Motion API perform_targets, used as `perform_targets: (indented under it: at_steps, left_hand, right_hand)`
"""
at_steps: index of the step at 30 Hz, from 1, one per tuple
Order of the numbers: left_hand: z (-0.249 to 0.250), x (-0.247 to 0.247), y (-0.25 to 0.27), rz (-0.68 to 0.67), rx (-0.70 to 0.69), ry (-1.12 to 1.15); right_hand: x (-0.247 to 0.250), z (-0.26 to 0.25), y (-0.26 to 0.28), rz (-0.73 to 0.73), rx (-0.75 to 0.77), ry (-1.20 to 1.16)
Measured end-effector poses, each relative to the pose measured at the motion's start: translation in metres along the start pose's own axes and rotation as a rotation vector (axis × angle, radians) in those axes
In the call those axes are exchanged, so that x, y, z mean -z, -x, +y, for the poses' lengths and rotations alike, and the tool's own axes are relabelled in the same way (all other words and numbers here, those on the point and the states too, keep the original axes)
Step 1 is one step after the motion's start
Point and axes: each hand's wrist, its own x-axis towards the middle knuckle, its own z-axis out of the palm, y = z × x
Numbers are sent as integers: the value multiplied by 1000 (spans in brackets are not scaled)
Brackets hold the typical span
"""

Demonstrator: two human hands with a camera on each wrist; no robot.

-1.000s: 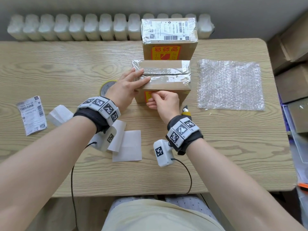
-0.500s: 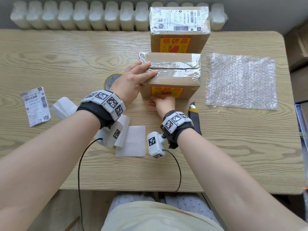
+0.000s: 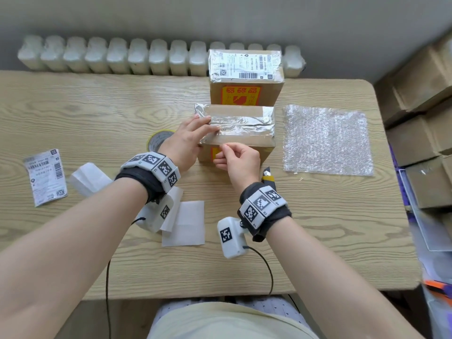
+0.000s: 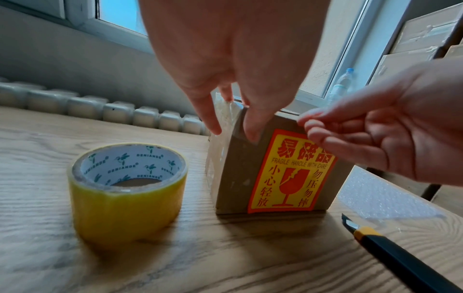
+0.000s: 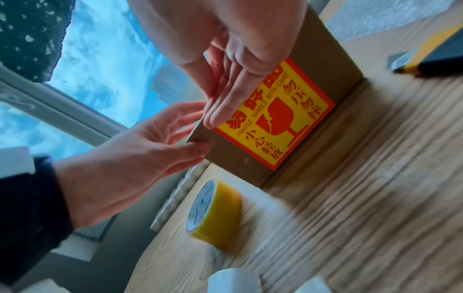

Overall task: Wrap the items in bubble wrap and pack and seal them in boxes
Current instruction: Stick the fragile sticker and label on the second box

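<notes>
The left hand [image 3: 188, 140] lies with straight fingers spread flat over the left end of the taped box [image 3: 241, 129], thumb down its near face, steadying it without gripping. The right hand [image 3: 238, 159] sits at the near top edge of the same box, thumb and forefinger pinched together just above the fragile sticker [image 4: 290, 172]; whether anything, such as a tape end, lies between them is too fine to tell. Judged risks: if the pinch is lifting or pressing a tape edge, an uneven pull could crease the glossy tape [image 3: 242, 127] across the lid or peel it back, weakening the seal; too light a hold from the flat left hand could let the box slide toward the second box [image 3: 245, 77] standing directly behind it. The utility knife [image 4: 400, 255] lies on the table [image 3: 97, 113] just off the box's near right corner with its blade tip exposed, close under the right wrist, so a careless drop of that hand could meet the blade. Relative to the box, the tape roll [image 4: 127, 190] stands just to its left, beside the left wrist; the bubble wrap sheet [image 3: 326, 140] lies flat to its right, apart from it; loose backing papers [image 3: 183, 222] and a printed label [image 3: 46, 176] lie nearer the person, to the left.
</notes>
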Motion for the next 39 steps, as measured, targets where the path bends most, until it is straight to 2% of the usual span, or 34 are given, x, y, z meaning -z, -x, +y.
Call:
perform_targets:
  at_steps: [3,6,8,11,15,19,21,25,28,34,39]
  left_hand:
    - [3,8,-5,-22,-20,-3]
    - [9,17,-9,-58,-5,-35]
    - [13,20,-9,-76,10,-63]
    - [21,24,-1,-20,21,-59]
    - [23,20,34,48,130,-116]
    - [-1,15,75,-77,238,-198]
    - [-12,17,95,-120,288,-250]
    - [-39,27,132,-122,409,-192]
    - [-65,41,155,-125,426,-206]
    - [-126,68,210,-114,502,-208]
    - [-181,71,249,-65,562,-148]
  right_hand:
    - [13,11,0,-17,-59,97]
    - [26,27,6,-90,-100,314]
    - [32,29,12,-167,-75,525]
    - [35,21,17,-258,-14,878]
    - [23,4,20,-320,92,1156]
    - [-4,-9,27,-385,215,1342]
    - [-22,-14,34,-410,273,1392]
    - [-62,-20,49,-417,356,1400]
    - [-100,-25,62,-437,403,1419]
    - [-188,-22,84,-477,425,1430]
    - [-253,-12,91,-536,423,1495]
